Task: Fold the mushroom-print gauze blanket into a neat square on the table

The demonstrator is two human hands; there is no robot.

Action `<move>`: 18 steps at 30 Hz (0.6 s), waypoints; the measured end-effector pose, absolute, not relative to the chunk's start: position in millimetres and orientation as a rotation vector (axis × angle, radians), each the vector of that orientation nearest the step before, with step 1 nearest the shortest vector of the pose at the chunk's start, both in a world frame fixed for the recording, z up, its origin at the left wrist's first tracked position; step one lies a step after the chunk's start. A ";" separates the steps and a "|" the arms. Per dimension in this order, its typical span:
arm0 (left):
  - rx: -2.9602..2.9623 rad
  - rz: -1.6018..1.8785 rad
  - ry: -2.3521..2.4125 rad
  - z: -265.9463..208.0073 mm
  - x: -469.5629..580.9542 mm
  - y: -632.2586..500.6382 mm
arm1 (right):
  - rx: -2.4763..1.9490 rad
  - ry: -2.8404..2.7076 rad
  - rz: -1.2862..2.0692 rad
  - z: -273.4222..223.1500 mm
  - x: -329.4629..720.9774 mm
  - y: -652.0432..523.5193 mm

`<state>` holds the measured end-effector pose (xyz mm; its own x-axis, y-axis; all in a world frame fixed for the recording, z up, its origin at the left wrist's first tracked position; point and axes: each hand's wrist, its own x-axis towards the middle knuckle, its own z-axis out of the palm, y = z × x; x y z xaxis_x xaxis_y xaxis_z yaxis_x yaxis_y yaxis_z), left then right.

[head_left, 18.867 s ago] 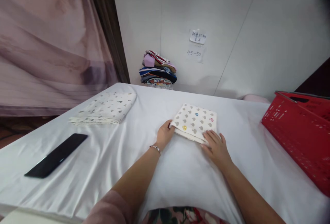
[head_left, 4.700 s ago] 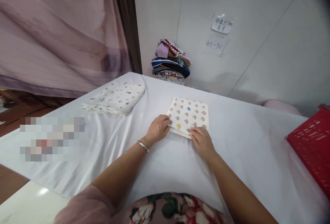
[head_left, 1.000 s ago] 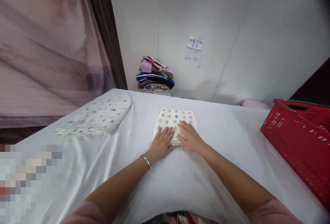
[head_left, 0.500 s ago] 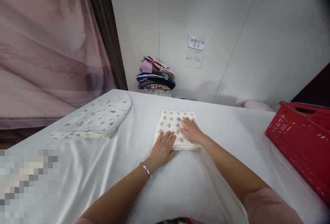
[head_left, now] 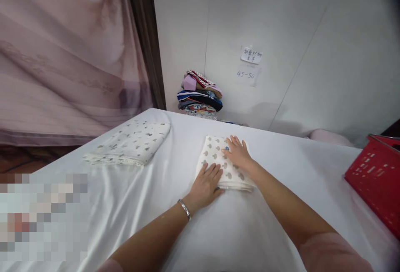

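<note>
A folded white cloth (head_left: pixel 215 155) with a grey mushroom-like print lies in front of me on the white-covered table (head_left: pixel 175 226). My left hand (head_left: pixel 206 184) rests flat on its near left part, fingers stretched out, a bracelet on the wrist. My right hand (head_left: pixel 238 153) lies on the far right part of the cloth with its fingers spread, next to a small blue mark. Both palms face down, and neither hand grips anything. To the left is a second folded white cloth (head_left: pixel 131 144) with small dark motifs, apart from my hands.
A red plastic basket (head_left: pixel 375 176) stands at the right edge. Behind the table is a stack of folded fabrics (head_left: pixel 200 94) against the wall (head_left: pixel 250 13), which bears paper notes (head_left: pixel 251 56). A pink curtain (head_left: pixel 62 55) hangs at the left. A pixelated patch covers the lower left.
The view has shifted, so everything sits somewhat differently in the frame. My right hand has slid slightly toward the far edge of the cloth; my left hand stays flat on it.
</note>
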<state>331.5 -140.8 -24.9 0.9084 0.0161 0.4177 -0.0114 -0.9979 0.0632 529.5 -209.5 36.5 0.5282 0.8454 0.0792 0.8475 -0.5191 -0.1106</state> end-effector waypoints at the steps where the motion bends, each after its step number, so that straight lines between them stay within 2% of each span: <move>1: 3.008 0.658 0.004 -25.8 331.6 -140.7 | -2.559 -1.528 -0.069 37.5 524.0 -200.6; 3: 3.011 0.655 0.003 -28.1 331.8 -140.6 | -2.483 -1.631 -0.050 33.1 515.9 -184.0; 8: 2.998 0.647 0.033 -32.1 331.5 -141.0 | -2.562 -1.657 0.334 12.3 513.8 -157.6; 14: 2.973 0.635 0.022 -31.1 332.8 -141.0 | -2.470 -1.685 0.190 9.9 518.5 -137.2; 18: 2.971 0.608 0.033 -30.1 334.1 -139.9 | -2.498 -1.707 0.281 7.4 515.3 -128.4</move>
<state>334.1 -139.9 -30.1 0.9196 0.0427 0.3906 -0.0008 -0.9939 0.1106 515.3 -128.4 7.4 0.3534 0.9308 -0.0936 0.9117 -0.3651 -0.1885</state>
